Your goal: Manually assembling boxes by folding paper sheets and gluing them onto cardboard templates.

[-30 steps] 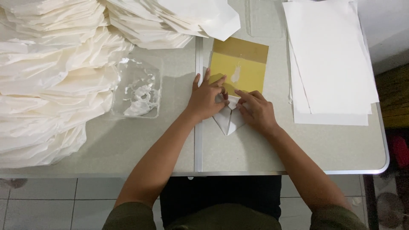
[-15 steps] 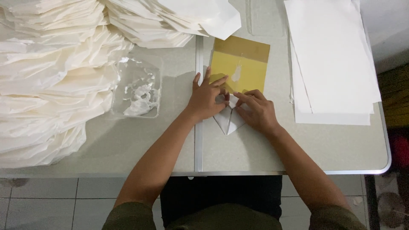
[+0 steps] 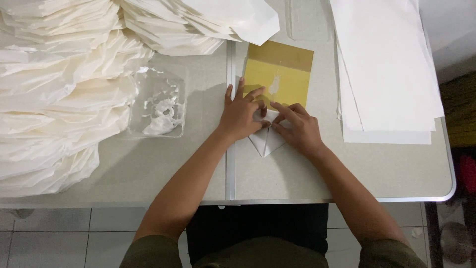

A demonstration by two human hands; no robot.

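My left hand (image 3: pixel 242 113) and my right hand (image 3: pixel 296 128) press together on a small folded white paper piece (image 3: pixel 267 142) whose pointed tip sticks out toward me from under the fingers. The paper lies on the near edge of a yellow sheet with a brown strip (image 3: pixel 277 77) on the grey table (image 3: pixel 347 173). Fingertips of both hands meet over the fold, and most of the paper is hidden beneath them.
A clear plastic tray with white paste (image 3: pixel 159 106) sits left of my hands. Piles of folded white paper (image 3: pixel 54 94) fill the left side and the back (image 3: pixel 198 25). A stack of flat white sheets (image 3: pixel 386 69) lies at the right. A metal seam (image 3: pixel 230 164) splits the table.
My hands stay on the folded paper; the fingers have shifted slightly over the fold. Nothing else has moved.
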